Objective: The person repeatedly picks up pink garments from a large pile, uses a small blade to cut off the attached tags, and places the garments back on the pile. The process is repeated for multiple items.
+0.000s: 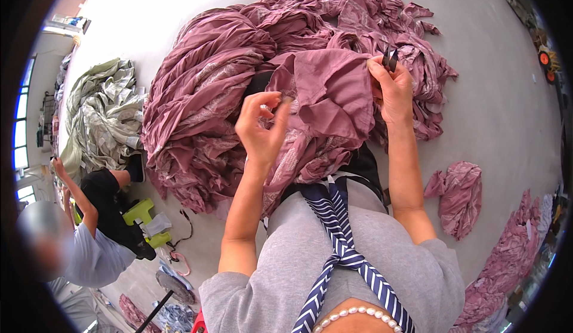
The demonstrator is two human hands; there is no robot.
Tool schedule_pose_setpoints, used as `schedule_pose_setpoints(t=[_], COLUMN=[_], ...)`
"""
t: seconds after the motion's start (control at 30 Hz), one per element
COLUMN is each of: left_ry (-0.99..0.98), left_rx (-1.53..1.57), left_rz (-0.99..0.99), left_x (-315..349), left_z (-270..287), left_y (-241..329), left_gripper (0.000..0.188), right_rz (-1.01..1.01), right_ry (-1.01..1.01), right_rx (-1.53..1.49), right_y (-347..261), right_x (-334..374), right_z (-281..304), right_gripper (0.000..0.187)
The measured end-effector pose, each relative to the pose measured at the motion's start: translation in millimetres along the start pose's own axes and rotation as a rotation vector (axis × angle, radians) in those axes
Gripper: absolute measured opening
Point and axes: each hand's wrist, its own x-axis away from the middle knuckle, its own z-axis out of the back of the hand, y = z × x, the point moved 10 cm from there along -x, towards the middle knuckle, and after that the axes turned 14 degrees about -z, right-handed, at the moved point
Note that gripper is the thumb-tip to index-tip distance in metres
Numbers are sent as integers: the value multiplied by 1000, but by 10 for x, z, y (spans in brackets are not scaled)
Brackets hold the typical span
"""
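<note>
One mauve fabric piece [337, 94], plain, thin and creased, spreads above the near edge of one large heap of mauve cloth [215, 64] with whitish patterned areas, on the grey floor [495, 94]. The right hand [394, 94] grips its upper right corner, along with one pair of black snips [391, 60]. The left hand [261, 127] curls beside it; whether that grip holds anything cannot be told. One pale green heap [107, 112] lies off the large heap's left edge.
</note>
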Motion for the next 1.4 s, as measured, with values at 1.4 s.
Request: schedule_pose_setpoints(t=[1.4], left_ry=[-303], left_rx=[1118], left_rz=[918], left_x=[383], left_z=[-535], left_y=[-247], left_gripper=[16], right_rz=[390], right_ry=[144], right_rx=[737], right_y=[-9], right_x=[-527], right_z=[-216], right_gripper=[20])
